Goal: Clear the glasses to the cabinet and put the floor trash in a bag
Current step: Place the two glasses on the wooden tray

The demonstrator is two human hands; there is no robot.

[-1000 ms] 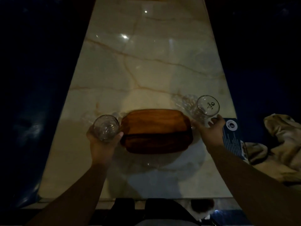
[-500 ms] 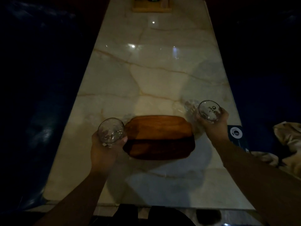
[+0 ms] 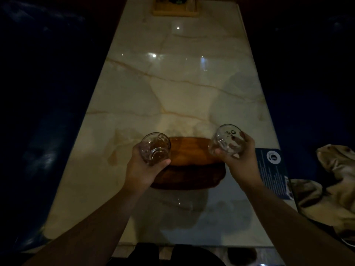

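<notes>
In the dim head view I hold one clear glass in each hand above a marble table. My left hand is wrapped around a cut-pattern tumbler, tilted with its mouth toward the far end. My right hand grips a smooth glass with a printed logo, also tilted. Both glasses are lifted off the table, over the two ends of a wooden tray. No floor trash or bag can be made out.
A wooden holder stands at the table's far end. A dark blue printed card lies at the right edge. Crumpled beige cloth rests on the dark seat to the right. Dark seating lines both sides.
My right hand closed around the logo glass and lifted it. The left hand raised its tumbler too. Both glasses came up off the table and drew inward over the tray.
</notes>
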